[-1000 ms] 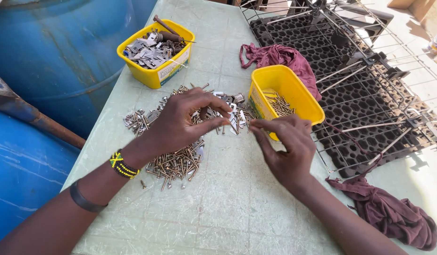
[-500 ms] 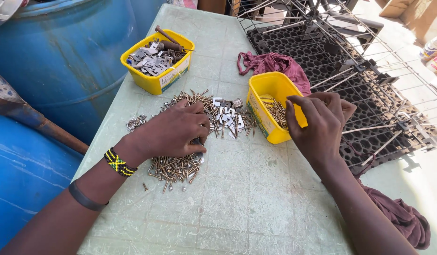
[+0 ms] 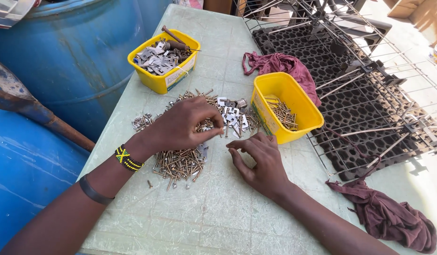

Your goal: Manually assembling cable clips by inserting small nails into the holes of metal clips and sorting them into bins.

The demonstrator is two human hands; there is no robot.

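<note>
On the pale green worktop (image 3: 190, 222) lies a big pile of screws (image 3: 180, 163), mixed with small shiny metal clips (image 3: 232, 118). The left hand (image 3: 183, 127) rests right on top of this pile. Its fingers (image 3: 214, 123) are bent down and pinched close together at the pile's edge, but I cannot tell if they hold a screw. The wrist wears a bead bracelet (image 3: 128, 159) in yellow, green and black, and a dark band (image 3: 93, 191) sits higher up the arm.

The right hand (image 3: 258, 158) lies on the worktop just beside the pile, close to the left hand. Its fingers (image 3: 239, 145) are curled in and nearly closed, with the tips near the screws. I cannot see anything held in them.

Just beside the right hand stands a yellow tub (image 3: 287, 106) with some screws inside. Another yellow tub (image 3: 164, 61) stands farther away, full of metal clips and a rusty tool. A dark red rag (image 3: 282, 66) lies behind the near tub, and another rag (image 3: 388, 215) lies on the right. A black grid mat (image 3: 350, 99) with a wire rack (image 3: 393, 89) on it covers the right side. Blue barrels (image 3: 72, 61) stand on the left.
</note>
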